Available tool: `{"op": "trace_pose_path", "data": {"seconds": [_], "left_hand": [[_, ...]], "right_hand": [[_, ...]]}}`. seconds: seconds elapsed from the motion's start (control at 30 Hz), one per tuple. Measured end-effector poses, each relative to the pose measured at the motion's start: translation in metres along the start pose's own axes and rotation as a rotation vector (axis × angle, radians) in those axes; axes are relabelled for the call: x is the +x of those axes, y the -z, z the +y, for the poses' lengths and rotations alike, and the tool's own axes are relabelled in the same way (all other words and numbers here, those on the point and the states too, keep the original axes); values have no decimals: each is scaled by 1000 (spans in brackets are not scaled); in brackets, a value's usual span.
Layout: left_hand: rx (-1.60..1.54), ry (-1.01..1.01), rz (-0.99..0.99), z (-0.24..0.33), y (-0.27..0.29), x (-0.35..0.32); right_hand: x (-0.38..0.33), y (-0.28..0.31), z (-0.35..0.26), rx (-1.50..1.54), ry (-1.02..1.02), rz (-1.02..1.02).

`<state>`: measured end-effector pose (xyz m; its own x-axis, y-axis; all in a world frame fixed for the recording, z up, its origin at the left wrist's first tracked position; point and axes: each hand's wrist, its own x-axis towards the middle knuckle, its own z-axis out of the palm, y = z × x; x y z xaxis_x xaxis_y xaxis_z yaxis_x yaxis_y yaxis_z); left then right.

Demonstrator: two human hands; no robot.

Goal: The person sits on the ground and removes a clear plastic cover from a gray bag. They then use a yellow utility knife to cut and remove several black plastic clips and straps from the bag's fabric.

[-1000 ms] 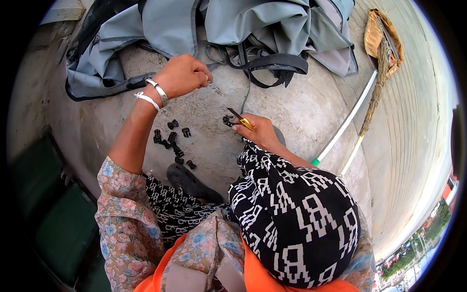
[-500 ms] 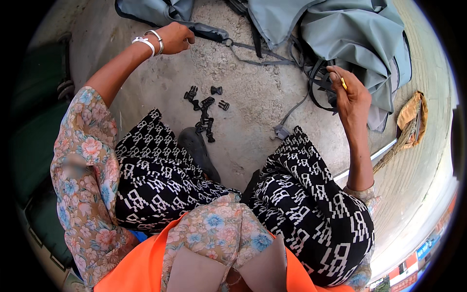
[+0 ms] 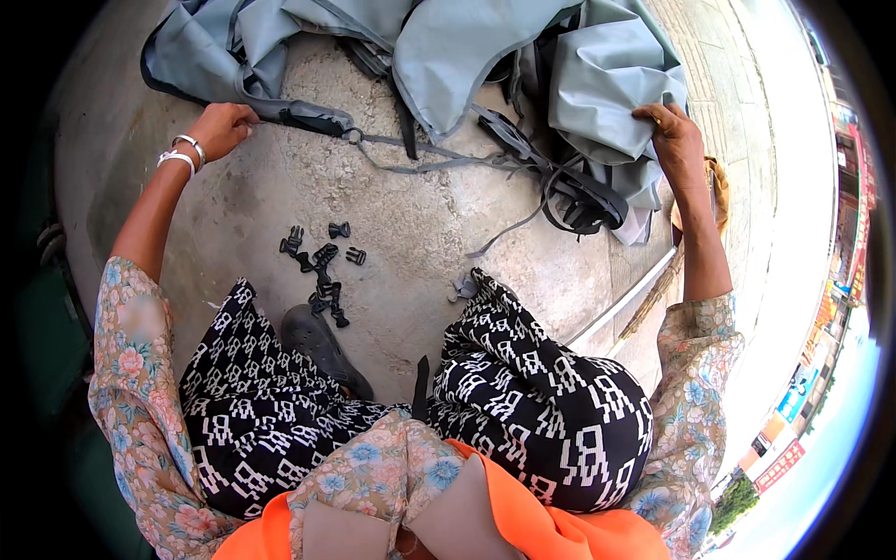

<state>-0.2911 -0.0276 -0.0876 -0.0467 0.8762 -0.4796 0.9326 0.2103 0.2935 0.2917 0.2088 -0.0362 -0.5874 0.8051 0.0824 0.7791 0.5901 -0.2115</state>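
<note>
A large piece of grey coated fabric (image 3: pixel 457 61) with dark trim and straps lies bunched along the far side. My left hand (image 3: pixel 221 131), with a bangle and a white band at the wrist, has its fingers closed at the fabric's dark edge on the left. On the right, my right hand (image 3: pixel 678 140) pinches the fabric's near edge between thumb and fingers. A loop of black webbing (image 3: pixel 590 201) hangs from the cloth below that hand. Between my hands, a thin grey strap (image 3: pixel 420 169) crosses the concrete.
Several black plastic buckles (image 3: pixel 322 271) lie on the concrete ground (image 3: pixel 411 243) near my dark shoe (image 3: pixel 324 350). A grey clip (image 3: pixel 463 287) rests by my right knee. At right are a pale pole (image 3: pixel 621 301) and a brown, broom-like bundle (image 3: pixel 717 191).
My right hand has moved up from beside the black webbing and taken hold of the grey fabric. The left hand stays at the fabric's edge. The whole view has shifted.
</note>
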Motion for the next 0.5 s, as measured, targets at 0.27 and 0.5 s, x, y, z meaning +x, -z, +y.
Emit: {"op": "trace_pose_path", "data": {"seconds": [0.27,0.5], "left_hand": [[4,-18,21,-2,-5,10],[0,-2,49,-8,-4,14]], "right_hand": [[-51,52,116,-322,-471,-164],[-22,64,113,-221,-594,-418]]}}
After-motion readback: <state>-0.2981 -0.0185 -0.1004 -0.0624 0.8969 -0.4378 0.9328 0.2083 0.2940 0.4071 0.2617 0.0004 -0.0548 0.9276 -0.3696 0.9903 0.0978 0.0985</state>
